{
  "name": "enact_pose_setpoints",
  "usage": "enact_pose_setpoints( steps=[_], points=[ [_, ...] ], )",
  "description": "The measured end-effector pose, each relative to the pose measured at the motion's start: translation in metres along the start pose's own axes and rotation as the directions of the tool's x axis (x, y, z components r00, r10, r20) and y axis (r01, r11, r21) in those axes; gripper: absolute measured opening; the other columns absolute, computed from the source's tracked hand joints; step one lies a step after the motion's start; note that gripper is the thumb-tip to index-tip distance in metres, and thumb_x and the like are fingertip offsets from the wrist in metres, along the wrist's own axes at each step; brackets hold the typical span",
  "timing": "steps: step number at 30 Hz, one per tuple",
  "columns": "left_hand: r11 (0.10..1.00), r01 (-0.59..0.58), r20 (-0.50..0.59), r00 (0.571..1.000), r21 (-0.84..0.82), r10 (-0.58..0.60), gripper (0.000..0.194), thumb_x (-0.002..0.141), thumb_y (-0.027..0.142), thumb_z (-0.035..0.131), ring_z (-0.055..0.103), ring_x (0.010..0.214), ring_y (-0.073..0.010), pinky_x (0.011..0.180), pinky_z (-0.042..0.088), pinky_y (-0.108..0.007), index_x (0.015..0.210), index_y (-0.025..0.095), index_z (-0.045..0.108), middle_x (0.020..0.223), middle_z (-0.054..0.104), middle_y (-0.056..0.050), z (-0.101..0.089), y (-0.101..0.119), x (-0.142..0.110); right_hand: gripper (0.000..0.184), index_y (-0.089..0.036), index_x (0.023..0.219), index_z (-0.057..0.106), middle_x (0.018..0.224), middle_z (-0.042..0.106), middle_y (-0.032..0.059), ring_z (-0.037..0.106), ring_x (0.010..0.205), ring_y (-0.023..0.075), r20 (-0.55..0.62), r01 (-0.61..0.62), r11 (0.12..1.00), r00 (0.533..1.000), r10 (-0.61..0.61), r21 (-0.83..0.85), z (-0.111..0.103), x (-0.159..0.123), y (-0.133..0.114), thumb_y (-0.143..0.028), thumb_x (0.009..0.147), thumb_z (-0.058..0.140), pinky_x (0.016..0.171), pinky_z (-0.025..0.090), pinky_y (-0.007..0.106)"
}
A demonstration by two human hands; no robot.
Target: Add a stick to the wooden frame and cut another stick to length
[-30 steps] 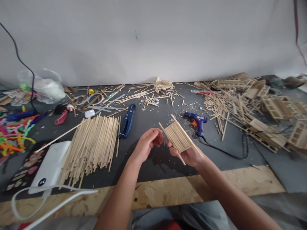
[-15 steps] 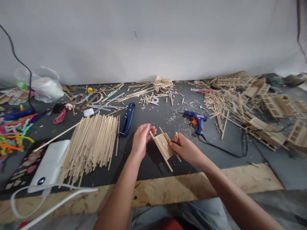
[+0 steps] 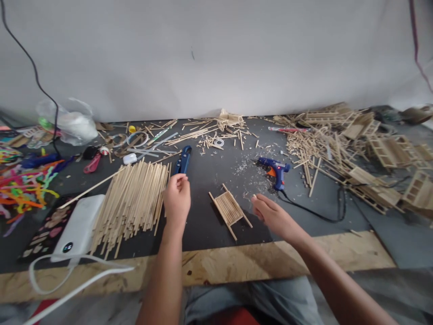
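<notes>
My left hand is closed at the lower end of a blue hand cutter, hiding its handles. My right hand is closed, with the pale tip of a short wooden stick showing at its fingertips. Between the hands a small panel of wooden sticks lies flat on the dark tabletop, with two longer side sticks jutting past its ends. Just left of my left hand spreads a thick pile of long wooden sticks.
A blue glue gun with a black cord lies beyond my right hand. Stick-built pieces and cut bits are heaped at the right. A white power bank, colourful pipe cleaners and a plastic bag sit left.
Both hands have let go of the stick panel, which now lies on the table. My left hand has moved left to the cutter; my right hand has shifted slightly right.
</notes>
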State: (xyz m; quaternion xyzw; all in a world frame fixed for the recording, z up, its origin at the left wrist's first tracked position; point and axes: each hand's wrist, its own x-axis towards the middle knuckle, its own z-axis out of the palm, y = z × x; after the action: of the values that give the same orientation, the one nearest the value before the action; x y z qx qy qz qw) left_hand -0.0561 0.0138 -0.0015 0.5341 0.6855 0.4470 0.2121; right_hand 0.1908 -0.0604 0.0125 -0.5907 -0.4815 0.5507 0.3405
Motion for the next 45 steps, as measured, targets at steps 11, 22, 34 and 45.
enact_pose_setpoints(
  steps=[11,22,34,45],
  points=[
    [0.815,-0.255,0.109,0.966,0.52,0.233,0.032,0.076,0.03,0.053,0.052,0.108,-0.0314,0.093,0.036,-0.044,0.103,0.015,0.058,0.11,0.061,-0.016,-0.014,-0.015,0.006,0.029,-0.022,0.076,0.059,0.067,0.052,-0.0008,0.049,0.062,0.0139,0.061,0.075,0.997,0.995,-0.075,-0.002,-0.011,-0.036,0.009,-0.044,0.087,0.044,0.058,0.039,0.025],
    [0.984,0.084,0.755,0.652,-0.156,0.064,0.033,0.08,0.035,0.055,0.063,0.095,-0.0215,0.081,0.045,-0.028,0.112,0.028,0.059,0.107,0.067,-0.005,0.001,0.085,-0.12,0.02,-0.023,0.088,0.066,0.086,0.061,0.0029,0.057,0.08,0.0178,-0.039,0.232,0.972,0.972,-0.23,0.046,-0.004,-0.055,0.006,-0.036,0.086,0.05,0.073,0.043,0.029],
    [0.95,-0.083,0.331,0.943,0.3,-0.023,0.026,0.086,0.045,0.039,0.058,0.059,-0.0232,0.054,0.034,-0.029,0.075,0.023,0.047,0.062,0.057,-0.004,0.005,0.067,-0.1,0.025,-0.023,0.1,0.064,0.078,0.06,0.0008,0.054,0.07,0.0156,-0.05,0.088,0.971,0.996,-0.079,0.223,0.008,-0.072,0.033,-0.033,0.078,0.059,0.063,0.042,0.026],
    [0.681,-0.116,0.136,0.99,0.723,0.025,0.026,0.071,0.036,0.055,0.058,0.094,-0.0348,0.076,0.044,-0.04,0.085,0.014,0.055,0.092,0.063,-0.018,-0.011,0.009,0.028,0.018,-0.018,0.087,0.061,0.067,0.053,-0.002,0.048,0.064,0.012,-0.056,0.013,0.949,0.998,0.005,0.316,0.005,-0.097,0.045,-0.034,0.08,0.054,0.058,0.035,0.022]
  ],
)
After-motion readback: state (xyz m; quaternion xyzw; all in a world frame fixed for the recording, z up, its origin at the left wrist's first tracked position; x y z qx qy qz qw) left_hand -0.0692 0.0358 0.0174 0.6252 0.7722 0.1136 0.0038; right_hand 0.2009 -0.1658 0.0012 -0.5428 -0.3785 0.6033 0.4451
